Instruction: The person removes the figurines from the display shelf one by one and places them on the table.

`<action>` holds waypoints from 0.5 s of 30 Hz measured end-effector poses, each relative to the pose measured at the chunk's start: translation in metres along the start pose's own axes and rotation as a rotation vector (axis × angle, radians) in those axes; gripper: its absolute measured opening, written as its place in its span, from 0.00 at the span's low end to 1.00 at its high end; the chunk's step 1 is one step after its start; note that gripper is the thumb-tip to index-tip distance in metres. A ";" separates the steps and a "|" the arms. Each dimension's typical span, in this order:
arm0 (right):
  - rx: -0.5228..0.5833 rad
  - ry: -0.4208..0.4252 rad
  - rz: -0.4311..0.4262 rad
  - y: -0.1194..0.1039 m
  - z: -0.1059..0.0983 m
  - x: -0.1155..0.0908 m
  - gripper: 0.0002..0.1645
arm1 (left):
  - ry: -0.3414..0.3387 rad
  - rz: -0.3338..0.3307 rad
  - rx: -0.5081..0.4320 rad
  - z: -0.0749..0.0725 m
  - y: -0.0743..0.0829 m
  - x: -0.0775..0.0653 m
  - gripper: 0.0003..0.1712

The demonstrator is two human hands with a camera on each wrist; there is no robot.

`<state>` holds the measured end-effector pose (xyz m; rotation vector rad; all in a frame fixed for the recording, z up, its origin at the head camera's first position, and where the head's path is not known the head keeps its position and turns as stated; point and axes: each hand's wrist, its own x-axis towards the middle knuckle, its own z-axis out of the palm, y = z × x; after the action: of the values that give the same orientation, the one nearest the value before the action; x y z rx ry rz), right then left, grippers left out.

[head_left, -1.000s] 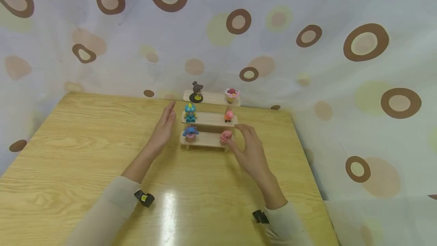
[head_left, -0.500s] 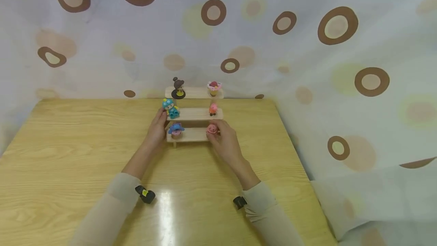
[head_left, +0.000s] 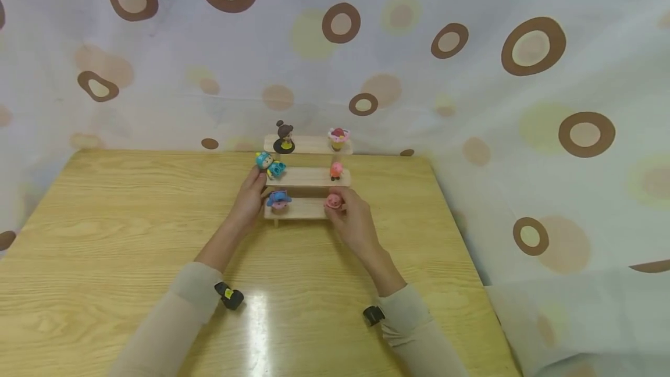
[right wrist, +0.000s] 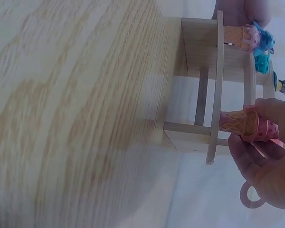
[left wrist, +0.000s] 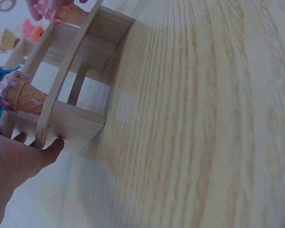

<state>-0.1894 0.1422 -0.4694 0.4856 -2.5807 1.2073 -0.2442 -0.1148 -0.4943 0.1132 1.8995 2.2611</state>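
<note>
A small three-tier wooden display shelf (head_left: pixel 300 208) stands against the back wall. My right hand (head_left: pixel 356 220) pinches a pink-topped ice cream cone toy (right wrist: pixel 242 124) between thumb and fingers, its cone end at the lowest board. My left hand (head_left: pixel 247 199) touches the shelf's left end, fingers against its side panel in the left wrist view. Right above its fingertips, a teal-suited doll (head_left: pixel 270 166) leans over on the middle board. An ice cream cone toy with a blue figure on top (head_left: pixel 279 199) stands at the lowest board's left.
A pink pig figure (head_left: pixel 336 171) stands at the right of the middle board. On the top board are a brown-haired doll (head_left: pixel 284 137) and a sundae-like toy (head_left: pixel 338 138). The wood-grain table (head_left: pixel 131 237) meets a patterned curtain (head_left: pixel 173 63) behind.
My left hand has come in to the shelf's left end, and the teal doll has tipped from upright to leaning. My right fingers have closed around the pink cone toy. The head view has shifted.
</note>
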 end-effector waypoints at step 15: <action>-0.059 -0.191 -0.078 -0.040 0.037 -0.018 0.21 | 0.013 -0.013 0.041 -0.002 0.000 0.002 0.35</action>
<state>-0.1601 0.0928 -0.4714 0.7142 -2.7174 1.1044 -0.2462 -0.1169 -0.4951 0.0918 1.9476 2.2213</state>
